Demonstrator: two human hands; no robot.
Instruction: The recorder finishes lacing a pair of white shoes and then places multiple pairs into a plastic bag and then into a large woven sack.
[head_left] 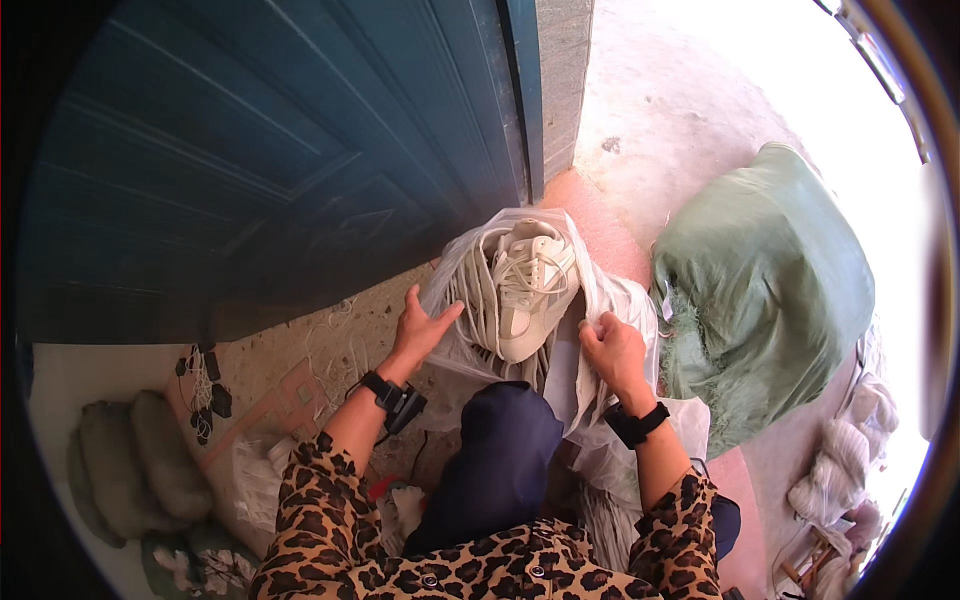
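In front of my knees stands a clear plastic bag, its mouth spread wide. A cream lace-up sneaker lies inside with its toe toward me. Bundles of off-white laces or cords are packed around the shoe. My left hand is at the bag's left side, thumb and fingers apart; its fingertips are close to the plastic, and whether they touch it I cannot tell. My right hand is closed at the bag's right edge, with thumb and forefinger pinching the plastic beside the cords.
A blue panelled door fills the upper left. A bulging green sack stands on the right. Dark rolled bundles lie at the lower left, near black plugs with cables. White wrapped bundles are at the far right.
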